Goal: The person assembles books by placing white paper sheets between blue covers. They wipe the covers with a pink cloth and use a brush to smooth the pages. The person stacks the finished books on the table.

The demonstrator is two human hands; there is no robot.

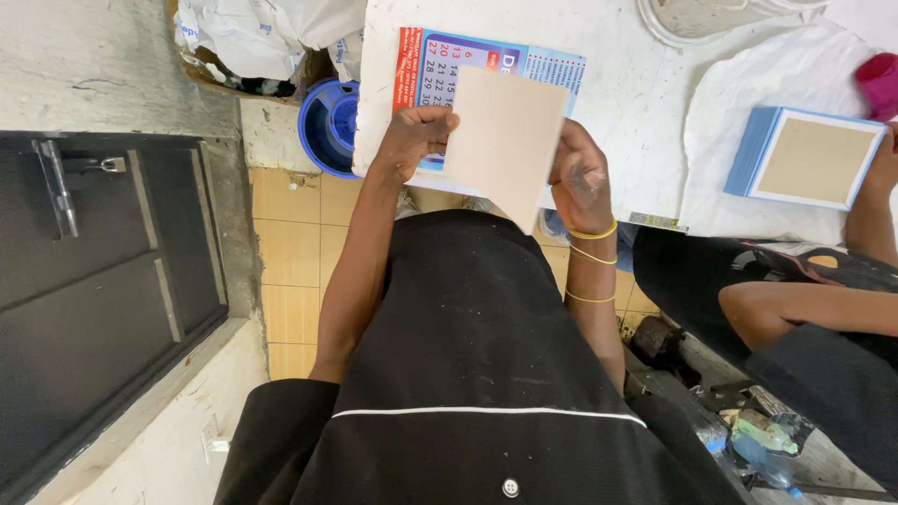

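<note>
Both my hands hold a plain beige square card (505, 140) up over the edge of the white table (627, 112). My left hand (416, 136) pinches the card's left edge with closed fingers. My right hand (580, 178), with thin yellow bands on its wrist, grips the right edge. Under the card a printed calendar sheet (449, 56) lies flat on the table, partly hidden by the card. My black garment (468, 374) fills the lower middle of the view.
Another person's arm (814, 309) and hand (884, 164) are at the right, beside a stack of blue-edged square boards (809, 159). A blue bucket (327, 126) and white sacks (253, 37) stand by the table. A dark metal door (103, 281) is at left.
</note>
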